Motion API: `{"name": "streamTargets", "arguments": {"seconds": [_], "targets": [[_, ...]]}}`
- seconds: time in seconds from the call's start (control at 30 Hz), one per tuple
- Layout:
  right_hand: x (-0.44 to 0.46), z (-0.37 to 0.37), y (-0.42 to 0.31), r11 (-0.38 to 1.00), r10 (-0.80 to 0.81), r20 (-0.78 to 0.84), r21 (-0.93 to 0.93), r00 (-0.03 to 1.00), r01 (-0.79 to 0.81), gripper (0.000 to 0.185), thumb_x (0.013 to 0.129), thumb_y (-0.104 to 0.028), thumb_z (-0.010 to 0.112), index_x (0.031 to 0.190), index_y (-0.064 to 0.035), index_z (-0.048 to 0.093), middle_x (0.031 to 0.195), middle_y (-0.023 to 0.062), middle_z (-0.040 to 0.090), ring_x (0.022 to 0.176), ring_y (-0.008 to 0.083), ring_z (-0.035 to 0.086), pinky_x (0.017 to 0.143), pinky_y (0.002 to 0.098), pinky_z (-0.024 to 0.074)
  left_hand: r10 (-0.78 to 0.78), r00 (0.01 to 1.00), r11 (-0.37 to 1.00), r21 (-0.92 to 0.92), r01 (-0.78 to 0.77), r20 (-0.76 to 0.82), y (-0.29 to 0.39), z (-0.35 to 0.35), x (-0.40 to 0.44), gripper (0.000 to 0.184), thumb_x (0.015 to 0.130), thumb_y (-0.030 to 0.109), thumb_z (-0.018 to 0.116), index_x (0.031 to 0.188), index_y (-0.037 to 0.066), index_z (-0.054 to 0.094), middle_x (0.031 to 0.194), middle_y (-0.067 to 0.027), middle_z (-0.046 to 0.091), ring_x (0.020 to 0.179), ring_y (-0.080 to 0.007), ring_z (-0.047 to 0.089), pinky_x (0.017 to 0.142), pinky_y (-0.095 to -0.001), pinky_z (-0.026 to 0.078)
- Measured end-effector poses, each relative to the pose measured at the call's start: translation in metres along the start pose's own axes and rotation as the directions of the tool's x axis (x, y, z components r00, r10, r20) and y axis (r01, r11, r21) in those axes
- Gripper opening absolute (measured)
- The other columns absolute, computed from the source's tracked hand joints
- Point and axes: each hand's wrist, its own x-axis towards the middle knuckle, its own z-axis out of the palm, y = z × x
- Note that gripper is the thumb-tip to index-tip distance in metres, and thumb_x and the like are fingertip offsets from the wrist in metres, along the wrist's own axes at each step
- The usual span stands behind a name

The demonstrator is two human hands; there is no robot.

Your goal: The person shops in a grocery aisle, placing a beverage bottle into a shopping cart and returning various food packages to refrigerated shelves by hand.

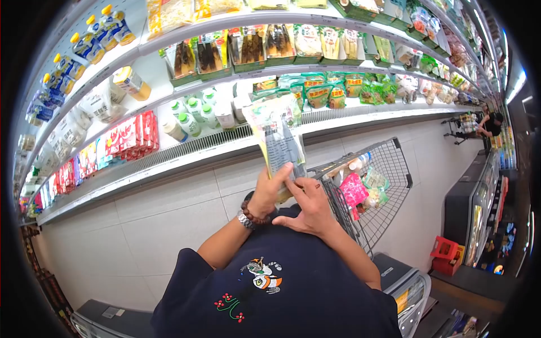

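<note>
In front of my chest, my left hand [266, 193] grips the lower part of a clear plastic food package [282, 141], its thumb lying across the front. The package stands upright with a pale, greenish top and a grey panel of small print facing me; the food inside cannot be made out. My right hand [311, 209] is beside its lower edge, thumb spread away and index finger stretched towards the printed panel, the fingertips at or against the package. A silver watch [245, 219] and a beaded bracelet [252, 209] circle my left wrist.
Ahead runs a refrigerated shelf [186, 147] with packaged foods, green-capped bottles [191, 121] and red packets [132, 138]. A shopping cart [394, 186] to the right holds a pink bag [353, 189] and other goods. Another person [493, 124] is at far right, near a second cart [466, 123].
</note>
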Motion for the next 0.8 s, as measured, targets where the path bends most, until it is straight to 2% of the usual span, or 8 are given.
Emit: {"name": "streamTargets", "arguments": {"seconds": [0.03,0.07,0.1,0.17,0.27,0.37,0.47,0.8], "targets": [[0.006,-0.008,-0.004,0.998,-0.043,0.013,-0.038,0.999,0.044,0.068,0.085,-0.029,0.078,0.139,0.0014,0.05,0.129,0.0236,0.054,0.115,0.0378,0.057,0.096,0.0434,0.0464,-0.061,0.997,0.984,-0.164,0.067,0.042,0.005,-0.003,0.006,0.048,0.097,0.025,0.065,0.135,0.0,0.052,0.124,-0.0106,0.063,0.112,-0.0201,0.063,0.097,-0.0358,0.051],[0.002,-0.005,0.001,1.0,0.026,-0.136,0.002,0.99,-0.026,0.082,0.085,-0.031,0.079,0.147,0.0038,0.037,0.14,0.026,0.044,0.129,0.0374,0.045,0.11,0.0432,0.0347,-0.021,0.993,0.974,-0.222,0.046,0.113,0.02,0.006,0.004,0.045,0.098,0.023,0.062,0.135,-0.001,0.051,0.126,-0.012,0.062,0.114,-0.0202,0.062,0.096,-0.037,0.052],[0.0,0.0,0.009,0.969,0.179,-0.177,0.201,0.968,-0.142,0.08,0.087,-0.03,0.077,0.147,0.0045,0.036,0.139,0.0244,0.046,0.128,0.0346,0.047,0.11,0.0422,0.0351,-0.035,0.975,0.954,-0.284,0.098,0.219,0.026,0.005,0.004,0.046,0.099,0.024,0.062,0.135,-0.001,0.051,0.127,-0.0126,0.061,0.114,-0.0208,0.062,0.096,-0.0371,0.053],[-0.004,0.007,0.023,0.75,0.476,-0.165,0.59,0.864,-0.301,0.077,0.091,-0.028,0.074,0.147,0.0058,0.033,0.137,0.0214,0.049,0.127,0.0291,0.049,0.111,0.0401,0.0358,-0.12,0.944,0.91,-0.346,0.228,0.307,0.031,0.006,0.005,0.047,0.099,0.026,0.062,0.136,-0.001,0.05,0.127,-0.0136,0.062,0.112,-0.0212,0.064,0.094,-0.0354,0.054],[-0.011,-0.011,0.03,0.329,0.514,0.209,0.848,0.832,-0.416,0.064,0.096,-0.019,0.068,0.145,0.0045,0.036,0.138,0.0127,0.05,0.129,0.0219,0.047,0.11,0.0373,0.0365,-0.107,0.931,0.953,-0.232,0.196,0.348,0.029,0.012,0.014,0.046,0.098,0.024,0.063,0.135,-0.001,0.05,0.124,-0.0123,0.064,0.107,-0.0198,0.065,0.092,-0.0337,0.054],[-0.017,-0.006,0.025,0.151,0.618,0.164,0.935,0.769,-0.321,0.052,0.096,-0.007,0.065,0.142,0.003,0.04,0.136,0.0105,0.052,0.126,0.0182,0.05,0.109,0.0344,0.0386,-0.042,0.971,0.991,-0.117,0.071,0.236,0.02,0.02,0.021,0.044,0.097,0.021,0.066,0.133,-0.001,0.051,0.12,-0.0099,0.066,0.105,-0.0173,0.065,0.091,-0.0321,0.054],[-0.02,-0.001,0.023,0.224,0.654,0.035,0.945,0.755,-0.238,0.043,0.096,-0.005,0.065,0.134,0.0023,0.046,0.125,0.0108,0.059,0.114,0.0153,0.057,0.098,0.0306,0.0477,0.058,0.991,0.998,-0.039,-0.054,0.12,0.017,0.029,0.02,0.042,0.096,0.015,0.067,0.132,0.0,0.053,0.12,-0.0075,0.066,0.106,-0.0134,0.063,0.093,-0.0303,0.052],[-0.031,0.005,0.022,0.192,0.683,0.076,0.941,0.727,-0.279,0.042,0.094,-0.005,0.067,0.132,0.0018,0.049,0.124,0.0098,0.06,0.114,0.0151,0.057,0.101,0.0307,0.0452,0.04,0.998,0.999,-0.018,-0.041,-0.05,-0.011,0.024,0.02,0.038,0.104,0.03,0.054,0.128,0.0,0.056,0.119,-0.0054,0.066,0.105,-0.0103,0.061,0.091,-0.0274,0.05]]}}
